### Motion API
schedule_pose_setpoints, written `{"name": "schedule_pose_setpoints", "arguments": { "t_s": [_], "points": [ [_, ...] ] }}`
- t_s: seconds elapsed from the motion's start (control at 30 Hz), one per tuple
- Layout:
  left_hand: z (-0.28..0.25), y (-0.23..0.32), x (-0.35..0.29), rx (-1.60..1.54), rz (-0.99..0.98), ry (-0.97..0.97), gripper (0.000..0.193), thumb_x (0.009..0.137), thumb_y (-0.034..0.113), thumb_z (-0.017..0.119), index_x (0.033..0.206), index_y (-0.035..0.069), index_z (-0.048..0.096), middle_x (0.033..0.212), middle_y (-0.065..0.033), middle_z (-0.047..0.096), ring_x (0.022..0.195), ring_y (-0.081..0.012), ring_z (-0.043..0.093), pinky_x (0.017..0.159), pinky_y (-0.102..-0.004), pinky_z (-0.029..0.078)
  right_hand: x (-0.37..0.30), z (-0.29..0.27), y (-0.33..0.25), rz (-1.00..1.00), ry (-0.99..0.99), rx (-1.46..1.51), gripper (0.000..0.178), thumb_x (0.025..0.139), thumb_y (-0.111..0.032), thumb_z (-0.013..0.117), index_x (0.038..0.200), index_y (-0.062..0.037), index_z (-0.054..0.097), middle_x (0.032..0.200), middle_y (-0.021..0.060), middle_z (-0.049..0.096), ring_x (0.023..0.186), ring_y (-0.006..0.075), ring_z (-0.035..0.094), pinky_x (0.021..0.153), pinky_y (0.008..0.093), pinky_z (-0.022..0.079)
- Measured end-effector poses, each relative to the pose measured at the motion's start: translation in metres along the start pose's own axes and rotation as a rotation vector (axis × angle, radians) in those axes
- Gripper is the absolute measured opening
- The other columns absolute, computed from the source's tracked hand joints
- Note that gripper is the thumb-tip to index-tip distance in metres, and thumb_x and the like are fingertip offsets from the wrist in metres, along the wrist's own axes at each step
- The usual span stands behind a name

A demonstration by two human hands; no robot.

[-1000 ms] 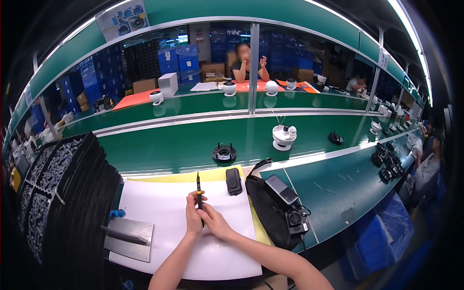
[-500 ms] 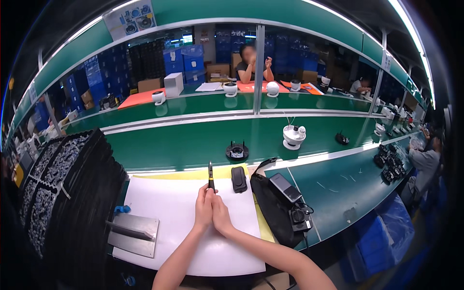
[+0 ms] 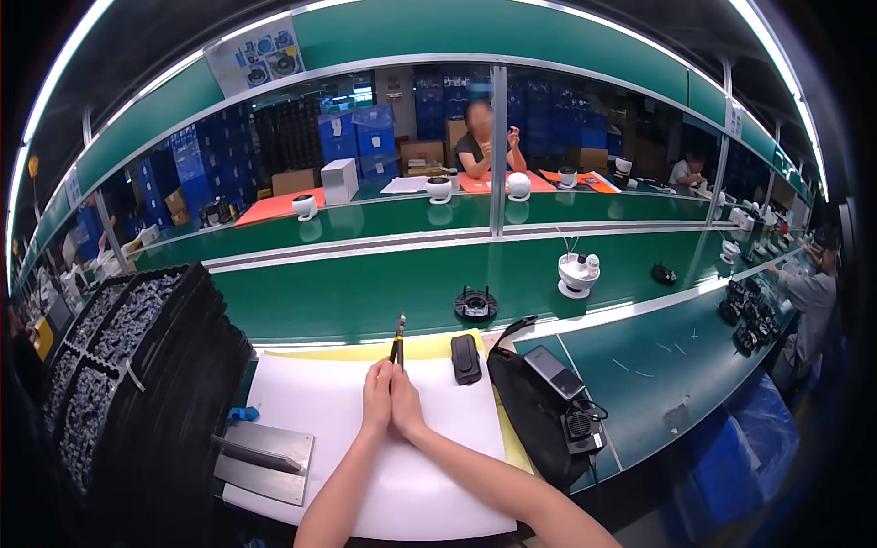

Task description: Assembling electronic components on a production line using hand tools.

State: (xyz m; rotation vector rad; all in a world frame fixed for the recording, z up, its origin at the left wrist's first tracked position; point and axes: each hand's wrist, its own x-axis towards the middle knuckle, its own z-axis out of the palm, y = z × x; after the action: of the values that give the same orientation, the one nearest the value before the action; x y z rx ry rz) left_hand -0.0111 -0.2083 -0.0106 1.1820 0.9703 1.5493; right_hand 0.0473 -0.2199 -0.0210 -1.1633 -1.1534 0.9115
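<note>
Hands, left [image 3: 375, 402] and right [image 3: 406, 408], clasped around black-and-yellow tool [image 3: 398, 339], blue crates [image 3: 365, 137] far behind.

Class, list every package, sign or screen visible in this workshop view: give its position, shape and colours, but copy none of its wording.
Poster: top left on the green overhead panel, pale rectangle with round pictures.
White box: far bench, left of centre, cube-shaped.
Cardboard boxes: behind the far bench, brown.
Blue crates: stacked at the back.
Small sign: upper right, pale rectangle.
No lit screen shows.
</note>
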Motion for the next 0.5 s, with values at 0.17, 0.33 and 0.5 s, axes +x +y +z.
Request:
{"name": "schedule_pose_setpoints", "arguments": {
  "t_s": [0.17,0.33,0.5],
  "points": [
    [-0.006,0.02,-0.005,-0.125,-0.131,-0.067,0.035,0.09,0.023,0.054,0.115,-0.001,0.049,0.096,-0.0075,0.055,0.088,-0.0116,0.051,0.078,-0.0239,0.043,-0.005,0.001,-0.006,-0.028,-0.07,0.002,0.048,0.095,-0.045,0.03,0.105,-0.0006,0.045,0.091,0.0256,0.06,0.088,0.0431,0.056,0.075,0.0439,0.043],
    [-0.011,0.032,-0.001,-0.132,-0.044,-0.031,0.03,0.086,0.022,0.058,0.106,0.002,0.049,0.097,-0.0054,0.054,0.086,-0.0108,0.051,0.077,-0.0232,0.042,-0.004,0.003,-0.012,-0.255,-0.156,-0.039,0.036,0.092,-0.028,0.043,0.112,0.0028,0.045,0.102,0.0233,0.056,0.096,0.0381,0.054,0.081,0.0401,0.042],
    [-0.017,0.024,0.003,-0.187,-0.06,-0.013,0.033,0.085,0.019,0.06,0.109,0.0,0.047,0.098,-0.0073,0.053,0.088,-0.0117,0.05,0.077,-0.0242,0.041,-0.001,0.007,-0.001,-0.324,-0.173,-0.099,0.041,0.093,-0.031,0.042,0.115,0.0033,0.044,0.107,0.0237,0.054,0.098,0.0366,0.053,0.083,0.0387,0.041]
  ]
}}
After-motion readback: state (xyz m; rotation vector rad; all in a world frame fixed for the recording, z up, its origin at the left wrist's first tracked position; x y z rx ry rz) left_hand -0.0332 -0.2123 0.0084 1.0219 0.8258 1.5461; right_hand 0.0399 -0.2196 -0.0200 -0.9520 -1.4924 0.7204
